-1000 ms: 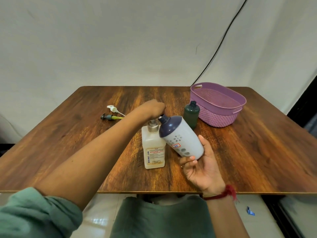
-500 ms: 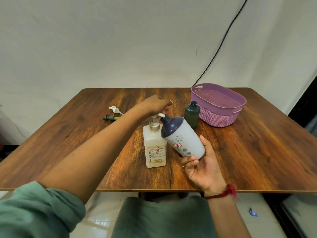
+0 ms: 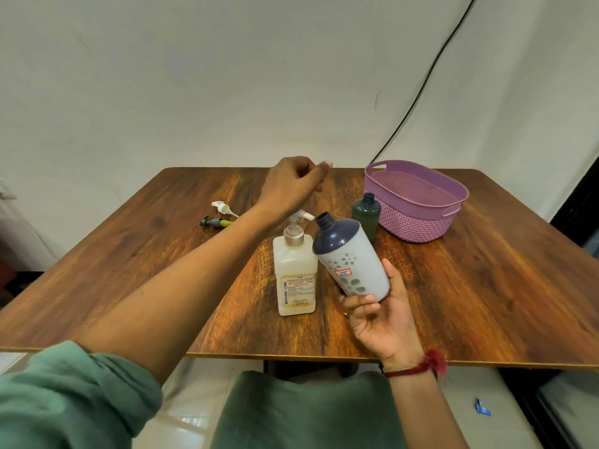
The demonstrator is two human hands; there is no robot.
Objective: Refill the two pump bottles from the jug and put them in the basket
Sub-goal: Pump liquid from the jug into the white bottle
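The wooden bench (image 3: 486, 286) fills most of your view. The purple basket (image 3: 418, 222) sits at its far right with nothing showing inside. Your left hand (image 3: 291, 186) hovers above the white pump bottle, fingers loosely curled and gripping nothing visible. Your right hand (image 3: 379, 322) cradles the base of the jug (image 3: 353, 257), which is uncapped and tilted left, its neck close to the pump spout. The white pump bottle (image 3: 295, 270) stands upright at mid-bench with its pump fitted. The dark green bottle (image 3: 366, 217) stands pumpless just beside the basket. Two loose pump heads, one white (image 3: 222, 208) and one dark (image 3: 214, 222), lie together at far left.
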